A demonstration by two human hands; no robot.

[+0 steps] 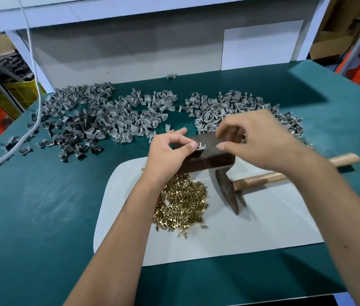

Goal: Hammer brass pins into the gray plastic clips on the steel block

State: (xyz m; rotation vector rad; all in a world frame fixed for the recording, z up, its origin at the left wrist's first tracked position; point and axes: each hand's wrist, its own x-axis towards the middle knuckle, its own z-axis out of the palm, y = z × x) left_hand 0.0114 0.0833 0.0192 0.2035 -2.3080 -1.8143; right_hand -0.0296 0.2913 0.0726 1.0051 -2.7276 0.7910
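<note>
A dark steel block lies at the back edge of a white mat. On its left end sits a gray plastic clip with a brass pin standing in it. My left hand pinches that clip between thumb and forefinger. My right hand hovers over the block's right part with fingers curled and thumb pointing left; nothing shows in its grip. A pile of brass pins lies on the mat in front of the block. A hammer with a wooden handle rests to the right, untouched.
Two large heaps of gray clips, the left heap and the right heap, spread across the green table behind the block. A white cord hangs down at the left. A white back panel closes the bench. Crates stand off both sides.
</note>
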